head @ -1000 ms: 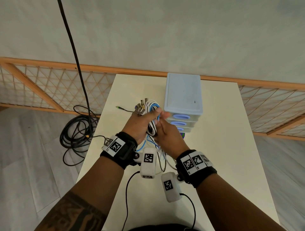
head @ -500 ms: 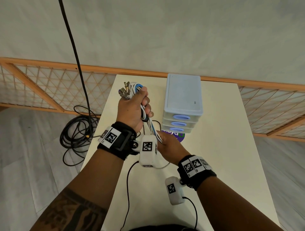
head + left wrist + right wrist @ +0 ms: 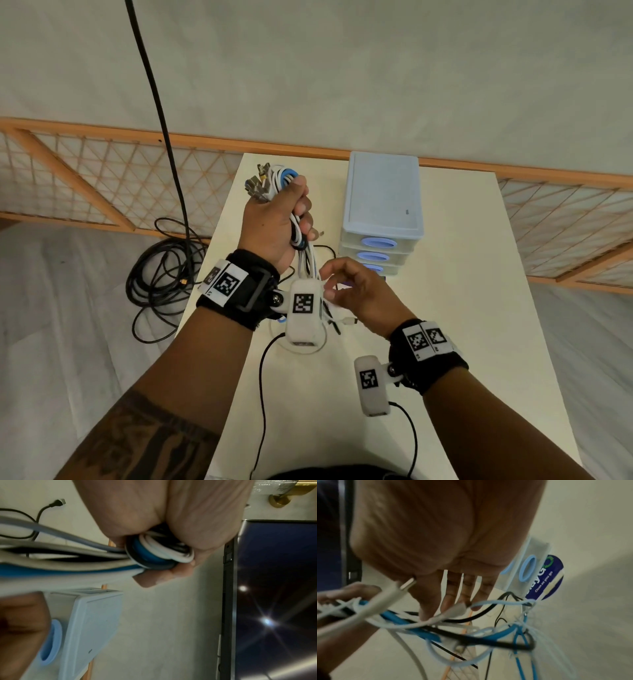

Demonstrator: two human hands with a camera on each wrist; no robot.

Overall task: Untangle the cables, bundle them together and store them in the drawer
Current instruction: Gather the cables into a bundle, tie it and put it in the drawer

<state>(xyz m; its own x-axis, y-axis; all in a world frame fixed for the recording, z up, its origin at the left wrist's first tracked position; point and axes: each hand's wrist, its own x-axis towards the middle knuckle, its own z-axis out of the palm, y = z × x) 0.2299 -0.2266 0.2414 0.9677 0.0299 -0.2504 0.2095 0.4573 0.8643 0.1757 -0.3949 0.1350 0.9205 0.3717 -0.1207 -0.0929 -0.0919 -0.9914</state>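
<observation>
My left hand (image 3: 274, 222) is raised over the table and grips a bundle of white, blue and black cables (image 3: 284, 178), with the metal plugs sticking out above the fist. The left wrist view shows looped cables (image 3: 163, 551) clamped inside the curled fingers of that left hand (image 3: 171, 520). Loose strands (image 3: 488, 635) hang tangled below it. My right hand (image 3: 356, 294) sits just under the left, its fingers (image 3: 426, 608) spread and touching those strands without closing on them. The pale blue three-drawer unit (image 3: 383, 192) stands to the right, all drawers shut.
The white table (image 3: 462, 308) is narrow, with floor on both sides. A thin black cable (image 3: 41, 511) lies on it near the hands. A blue round sticker (image 3: 551, 577) lies by the drawer unit's base. A coil of black cable (image 3: 161, 270) lies on the floor at the left.
My left hand has lifted the bundle up and to the far left, away from the drawer unit. My right hand has dropped below it along the hanging strands, and its fingers have loosened.
</observation>
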